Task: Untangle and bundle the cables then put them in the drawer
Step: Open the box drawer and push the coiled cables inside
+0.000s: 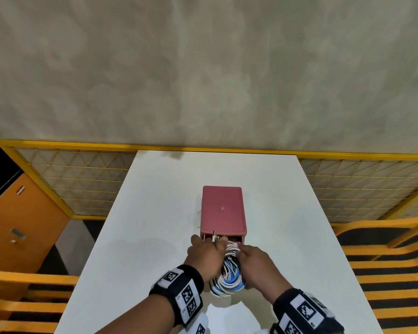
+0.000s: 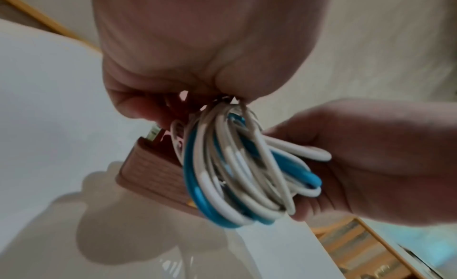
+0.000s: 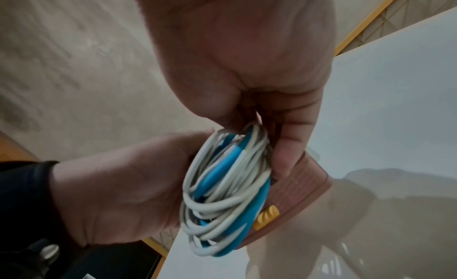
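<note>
The cables [image 1: 228, 273], white and blue, are coiled into one bundle held above the tabletop [image 1: 155, 213], just in front of the open drawer [image 1: 223, 239] of the pink box [image 1: 222, 208]. The left hand [image 1: 206, 255] and right hand [image 1: 256, 263] each clamp a grip on the coil from opposite sides, fingers curled round the loops. The coil's long axis runs toward the person, its far end nearest the drawer mouth, so the drawer lies straight ahead of both hands; neither is clearly nearer.
</note>
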### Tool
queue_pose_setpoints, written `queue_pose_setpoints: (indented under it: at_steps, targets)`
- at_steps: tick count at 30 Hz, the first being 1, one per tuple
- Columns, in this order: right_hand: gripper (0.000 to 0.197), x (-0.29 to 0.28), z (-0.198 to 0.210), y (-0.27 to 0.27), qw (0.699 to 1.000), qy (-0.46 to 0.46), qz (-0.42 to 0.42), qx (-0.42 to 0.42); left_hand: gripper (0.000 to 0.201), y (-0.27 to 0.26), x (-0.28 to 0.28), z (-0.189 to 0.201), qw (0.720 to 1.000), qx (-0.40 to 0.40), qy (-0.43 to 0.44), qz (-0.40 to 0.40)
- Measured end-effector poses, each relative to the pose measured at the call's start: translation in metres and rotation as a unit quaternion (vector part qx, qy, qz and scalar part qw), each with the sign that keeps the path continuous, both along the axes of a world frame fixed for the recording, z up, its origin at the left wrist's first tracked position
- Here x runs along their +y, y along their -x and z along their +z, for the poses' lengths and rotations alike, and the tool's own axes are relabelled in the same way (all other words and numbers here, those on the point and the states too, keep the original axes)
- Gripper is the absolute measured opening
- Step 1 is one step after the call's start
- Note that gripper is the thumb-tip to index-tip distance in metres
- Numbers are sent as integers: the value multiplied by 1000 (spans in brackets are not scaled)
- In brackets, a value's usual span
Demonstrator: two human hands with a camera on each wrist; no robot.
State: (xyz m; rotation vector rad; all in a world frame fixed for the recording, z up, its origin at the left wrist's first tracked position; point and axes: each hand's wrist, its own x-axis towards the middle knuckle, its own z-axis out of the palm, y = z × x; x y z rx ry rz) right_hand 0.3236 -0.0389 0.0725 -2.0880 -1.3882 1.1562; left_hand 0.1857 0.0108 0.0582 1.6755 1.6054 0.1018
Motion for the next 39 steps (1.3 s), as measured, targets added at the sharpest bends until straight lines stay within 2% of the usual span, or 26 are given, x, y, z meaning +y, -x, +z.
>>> queue_pose_setpoints:
  at_steps: [2,5,7,9,11,13,15,17,19,22,25,27,30,33,37,39]
  targets:
    - [29,-1,-1,0,1000,-25,10,-13,52,5,3,-7,999,-33,-29,28]
    - [26,-1,-2,0,998,-49,23,-14,38,8,1,-13,990,-94,-88,56]
    - [19,0,-3,-1,998,-59,17,-32,27,10,-2,-8,979,-145,-102,102]
    - [15,0,-5,0,995,-80,16,-62,31,14,-1,-8,972,-154,-108,144]
    - [16,1,-8,0,993,-93,10,-76,25,17,1,-12,974,-132,-133,124]
    - [17,3,-12,1,992,-100,4,-83,17,19,2,-15,981,-80,-167,52]
    - [16,5,-16,2,991,-106,-5,-81,32,19,2,-17,977,-42,-206,-34]
    - [16,5,-20,3,989,-123,-6,-77,45,20,4,-19,971,-27,-224,-78]
    - [19,5,-23,6,988,-138,2,-70,38,23,11,-21,974,-42,-218,-53]
    - [21,5,-28,5,990,-134,-7,-48,7,23,21,-23,978,-43,-202,-5]
    - [15,8,-31,0,984,-142,-6,-107,13,20,20,-27,976,-53,-210,-7]
    - [18,10,-30,-2,980,-142,8,-142,31,22,13,-28,968,-58,-243,-32]
    - [34,8,-27,-5,978,-139,25,-152,55,35,-5,-30,947,24,-288,-138]
    - [58,-1,-25,-6,966,-149,101,-185,81,49,-20,-41,919,57,-325,-214]
    - [78,-9,-30,-4,935,-124,188,-274,74,49,-17,-47,879,98,-401,-238]
    - [76,-6,-31,-4,929,-120,195,-292,71,47,-12,-42,869,115,-416,-242]
